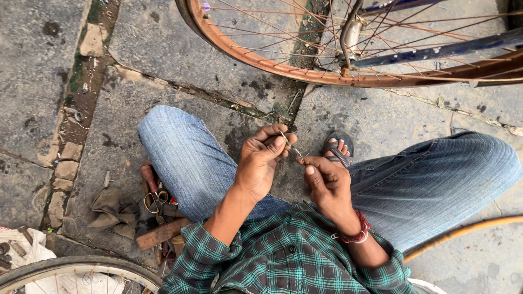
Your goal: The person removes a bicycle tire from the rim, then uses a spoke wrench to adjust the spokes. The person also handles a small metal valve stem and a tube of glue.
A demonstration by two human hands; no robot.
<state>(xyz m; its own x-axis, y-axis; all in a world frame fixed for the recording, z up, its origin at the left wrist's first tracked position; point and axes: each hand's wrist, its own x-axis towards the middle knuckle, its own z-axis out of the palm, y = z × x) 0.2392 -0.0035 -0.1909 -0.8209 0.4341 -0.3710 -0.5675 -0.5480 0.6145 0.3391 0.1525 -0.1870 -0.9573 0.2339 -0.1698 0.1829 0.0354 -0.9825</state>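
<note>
Far left, ground: a white cloth (22, 246) with small metal bits on it lies on the cracked stone paving (32, 81), and the tyre of a second wheel (81, 265) curves along the bottom edge.
Tool pile: just left of the person's knee we've got a crumpled brown rag (111, 209), a pair of scissors (154, 201) with yellowish handles, a red-handled tool (148, 177) and a wooden handle (162, 233), all heaped together and untouched right now.
Left hand: the left hand (260, 163) is up in front of the knees, fingers curled, thumb and forefinger pinching the upper end of a thin metal wire (291, 146).
The wire: short and slim, it slants down between the two hands, clear of the ground, in the gap between the jeans-clad knees.
Right hand: the right hand (327, 182), with a red thread band at the wrist, nips the lower end between thumb and fingertips; other fingers folded in.
Above: a rusty orange bicycle rim (283, 68) with bare spokes stands well apart from the hands.
Progress: going by this view, the work is mid-way at best; the wire is in hand but joined to nothing, and I can't tell whether it has been bent or straightened.
Right edge: a sandalled foot (338, 149) peeks out behind the hands.
</note>
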